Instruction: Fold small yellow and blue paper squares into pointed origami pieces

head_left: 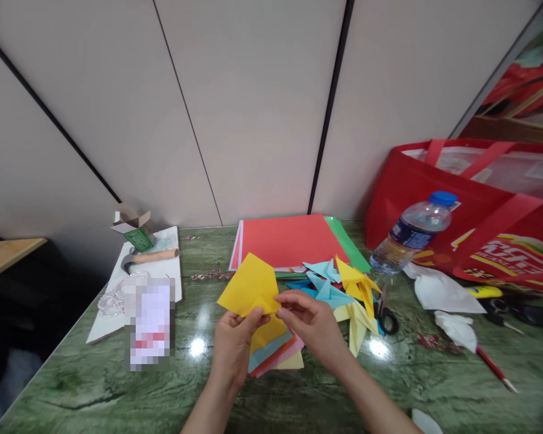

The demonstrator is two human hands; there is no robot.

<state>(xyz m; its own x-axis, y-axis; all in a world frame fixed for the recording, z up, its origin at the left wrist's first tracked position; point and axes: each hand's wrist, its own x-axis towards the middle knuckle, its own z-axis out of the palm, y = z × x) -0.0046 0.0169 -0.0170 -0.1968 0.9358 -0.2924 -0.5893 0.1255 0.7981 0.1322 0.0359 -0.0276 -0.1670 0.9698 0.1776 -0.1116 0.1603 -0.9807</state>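
A sheet of yellow paper (pixel 250 283), partly folded along its lower edge, is held up over the table between both hands. My left hand (pixel 235 340) pinches its lower edge with the thumb on top. At the right corner, the fingertips of my right hand (pixel 310 322) close on the same paper. Beneath the hands lies a fanned stack of coloured paper squares (pixel 276 355), with yellow, grey-blue, orange, pink and cream showing. Just beyond my right hand are folded blue paper pieces (pixel 328 289), a folded yellow piece (pixel 357 280) and a pale yellow one (pixel 356 322).
Large red sheets (pixel 289 241) lie against the wall. To the right are scissors (pixel 388 316), a water bottle (pixel 411 232), a red bag (pixel 470 205), crumpled tissue (pixel 457 328) and a red pencil (pixel 495 367). At left, a white board (pixel 111 325) carries a small green box (pixel 140 236) and a wooden-handled tool (pixel 154 257).
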